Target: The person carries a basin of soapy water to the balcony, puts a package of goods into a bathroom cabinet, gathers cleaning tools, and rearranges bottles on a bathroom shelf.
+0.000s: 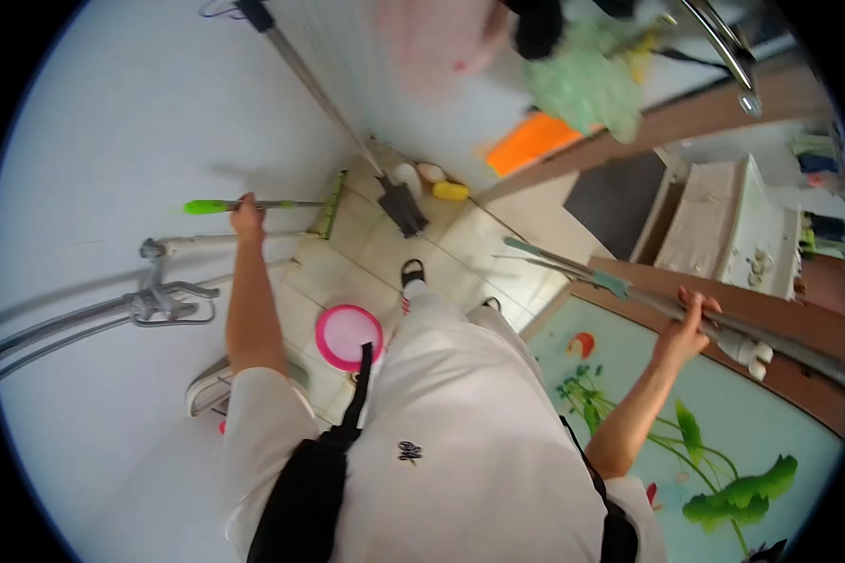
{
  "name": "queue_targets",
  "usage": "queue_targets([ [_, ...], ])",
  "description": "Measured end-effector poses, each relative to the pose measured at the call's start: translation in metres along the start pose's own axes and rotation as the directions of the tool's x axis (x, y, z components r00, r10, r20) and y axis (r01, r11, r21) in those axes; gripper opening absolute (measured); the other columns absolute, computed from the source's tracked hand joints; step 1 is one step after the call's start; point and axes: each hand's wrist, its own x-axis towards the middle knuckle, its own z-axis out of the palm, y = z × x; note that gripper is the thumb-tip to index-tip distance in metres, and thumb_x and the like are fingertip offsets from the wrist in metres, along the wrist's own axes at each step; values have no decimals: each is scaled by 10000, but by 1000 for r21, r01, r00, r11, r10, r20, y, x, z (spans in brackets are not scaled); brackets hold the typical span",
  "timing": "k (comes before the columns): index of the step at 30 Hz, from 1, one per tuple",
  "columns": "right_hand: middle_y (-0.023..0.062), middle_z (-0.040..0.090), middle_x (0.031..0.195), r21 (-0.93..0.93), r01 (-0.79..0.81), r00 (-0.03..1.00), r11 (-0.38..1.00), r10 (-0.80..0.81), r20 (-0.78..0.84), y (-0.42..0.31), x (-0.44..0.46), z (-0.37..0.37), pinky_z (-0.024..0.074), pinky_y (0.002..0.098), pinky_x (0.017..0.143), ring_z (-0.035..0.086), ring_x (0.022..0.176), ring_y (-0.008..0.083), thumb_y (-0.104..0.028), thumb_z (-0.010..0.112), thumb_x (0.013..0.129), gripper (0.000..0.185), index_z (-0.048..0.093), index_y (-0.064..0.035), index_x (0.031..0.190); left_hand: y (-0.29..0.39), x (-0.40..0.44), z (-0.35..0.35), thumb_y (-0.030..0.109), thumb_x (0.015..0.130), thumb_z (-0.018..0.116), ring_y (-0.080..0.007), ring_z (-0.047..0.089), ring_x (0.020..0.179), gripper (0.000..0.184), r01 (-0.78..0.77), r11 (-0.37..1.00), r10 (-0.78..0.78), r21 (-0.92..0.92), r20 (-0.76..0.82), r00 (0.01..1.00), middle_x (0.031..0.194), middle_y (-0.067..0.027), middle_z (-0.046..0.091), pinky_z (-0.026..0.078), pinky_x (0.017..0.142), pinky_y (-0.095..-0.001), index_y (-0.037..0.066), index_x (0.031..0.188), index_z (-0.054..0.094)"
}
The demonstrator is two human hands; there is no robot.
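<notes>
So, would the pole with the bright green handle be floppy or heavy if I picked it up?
Probably not floppy: the pole runs straight out from the left hand. Maybe light, since it looks slim. It might swing or tip, because a wide head sits at its far end.

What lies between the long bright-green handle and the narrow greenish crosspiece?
The head view shows the left hand, then a slim grey shaft running to the crosspiece.

Two hands; one green-handled tool; one pink-rimmed basin; two dark sandals.
</notes>
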Motion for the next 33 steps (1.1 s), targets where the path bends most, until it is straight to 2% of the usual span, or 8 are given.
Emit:
queue_targets([
  [3,83,546,889,14,57,998,998,-57,12,-1,-13,3,506,362,857,591,838,178,-42,557,905,122,468,-14,983,5,8,20,140,797,636,-133,480,659,190,32,999,-32,23,29,999,753,-9,489,456,550,-319,67,968,599],
  [9,72,548,829,46,69,998,997,-69,2,-22,-28,11,493,370,867,563,790,168,-19,523,917,57,479,-43,945,-7,52,42,163,808,635,-142,503,744,207,175,983,-179,51,92,979,844,-7,518,480,717,-340,100,1004,606],
  [16,66,535,810,32,58,998,998,-58,7,-27,-28,21,490,368,843,539,769,152,-11,516,917,57,483,-54,937,23,50,85,256,834,668,-151,486,724,353,216,943,-215,-254,31,976,931,-32,512,489,681,-341,72,1104,535],
  [22,66,539,802,9,22,1000,1000,-22,-10,-24,-28,36,483,348,820,545,790,151,-20,522,915,64,478,-52,948,19,78,92,342,807,696,-251,550,914,568,232,956,-249,-177,-79,965,1118,-92,508,505,741,-369,48,1235,466],
  [25,72,550,821,-74,16,999,997,-19,-39,-30,-34,43,479,335,823,546,794,151,-28,520,918,66,472,-48,959,6,66,74,392,804,682,-303,511,1043,658,171,954,-169,-246,30,985,1236,-118,451,485,810,-391,56,1306,421],
  [28,71,554,842,-74,51,997,996,-55,-46,-26,-32,40,474,319,818,548,790,146,-39,522,919,69,470,-32,965,-23,51,62,449,791,669,-339,436,1155,771,343,898,-369,-277,-47,928,1394,-131,335,439,902,-432,83,1389,348],
  [30,57,550,853,1,78,996,997,-78,-31,-13,-26,33,474,313,807,551,792,136,-51,531,917,85,477,-12,970,-46,37,42,480,786,666,-357,427,1175,871,404,896,-406,-186,26,913,1435,-157,296,420,929,-458,81,1436,246],
  [33,45,530,838,-162,20,991,987,-41,-129,-18,-24,44,477,293,772,563,797,137,-114,560,918,124,508,-24,986,-63,0,17,488,840,591,-351,395,1234,804,455,882,-442,-120,123,889,1447,-168,286,377,990,-448,111,1448,223],
])
